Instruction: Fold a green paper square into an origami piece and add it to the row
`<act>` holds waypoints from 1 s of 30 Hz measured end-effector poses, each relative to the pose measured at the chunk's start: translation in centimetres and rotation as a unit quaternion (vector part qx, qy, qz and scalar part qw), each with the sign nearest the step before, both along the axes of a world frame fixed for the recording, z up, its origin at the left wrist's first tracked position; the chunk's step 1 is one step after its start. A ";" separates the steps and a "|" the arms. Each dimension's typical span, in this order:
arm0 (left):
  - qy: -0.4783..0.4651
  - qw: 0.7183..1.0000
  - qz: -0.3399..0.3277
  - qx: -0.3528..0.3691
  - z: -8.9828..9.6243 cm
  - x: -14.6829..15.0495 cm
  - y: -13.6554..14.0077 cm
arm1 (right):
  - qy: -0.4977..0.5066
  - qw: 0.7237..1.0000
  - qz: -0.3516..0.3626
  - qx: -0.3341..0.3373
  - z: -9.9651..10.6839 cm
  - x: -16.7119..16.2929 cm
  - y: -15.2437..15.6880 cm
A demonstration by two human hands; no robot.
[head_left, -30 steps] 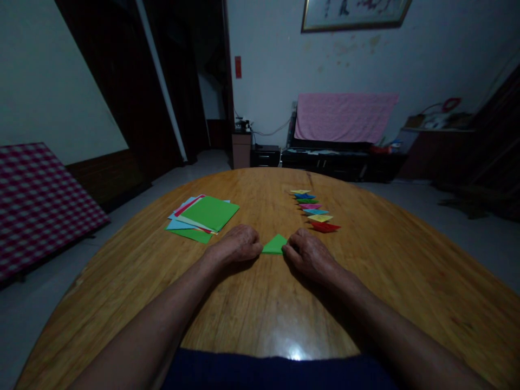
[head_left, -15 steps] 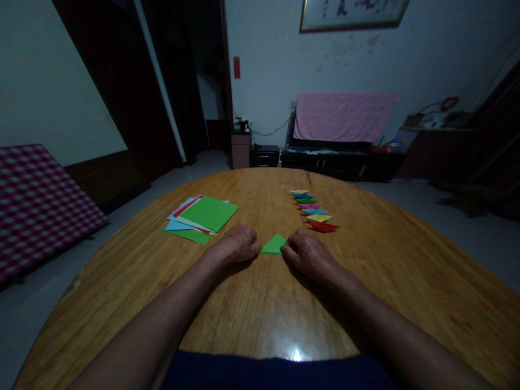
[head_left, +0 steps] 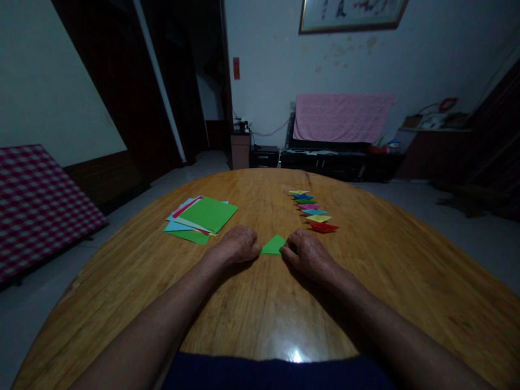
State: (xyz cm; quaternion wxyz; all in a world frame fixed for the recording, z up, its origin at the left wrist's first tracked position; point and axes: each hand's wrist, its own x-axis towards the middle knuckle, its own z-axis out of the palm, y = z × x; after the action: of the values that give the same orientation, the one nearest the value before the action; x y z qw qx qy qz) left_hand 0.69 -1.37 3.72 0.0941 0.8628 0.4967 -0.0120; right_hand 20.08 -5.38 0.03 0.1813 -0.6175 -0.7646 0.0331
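Observation:
A small green folded paper (head_left: pixel 273 245), triangular in outline, lies on the wooden table between my hands. My left hand (head_left: pixel 240 244) is closed at its left corner, fingers curled under. With thumb and fingers pinched, my right hand (head_left: pixel 307 252) grips the right corner. Both corners are covered by the fingers. Beyond my right hand stands a row of several small folded paper boats in different colours, the nearest one a red paper boat (head_left: pixel 324 227). Past my left hand lies a loose stack of coloured paper sheets (head_left: pixel 207 213), green on top.
The round wooden table (head_left: pixel 260 303) fills the foreground. A checked red-and-white panel (head_left: pixel 44 211) leans at the left. Against the far wall, a pink towel (head_left: pixel 341 116) hangs above a low dark cabinet (head_left: pixel 341 165).
Almost nothing differs. Both hands keep their hold on the green paper, and the boats and the sheets stay where they were.

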 end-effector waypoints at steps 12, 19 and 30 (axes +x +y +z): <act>0.012 1.000 -0.006 -0.008 0.7 0.3 -0.4 | -0.005 1.000 -0.005 -0.003 0.0 0.0 0.0; 0.024 1.000 0.006 0.010 0.3 0.4 -0.5 | 0.007 1.000 -0.007 -0.005 -0.3 0.0 0.3; -0.042 0.999 -0.015 -0.014 0.2 -0.7 -0.4 | 0.023 0.993 0.106 0.056 -0.8 -0.4 -0.3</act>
State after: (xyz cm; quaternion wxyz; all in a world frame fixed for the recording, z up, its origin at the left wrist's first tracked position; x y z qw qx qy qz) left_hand -0.03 -1.80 3.95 0.1265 0.8683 0.4794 0.0164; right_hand 19.71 -5.67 -0.73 0.2285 -0.5212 -0.8219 0.0233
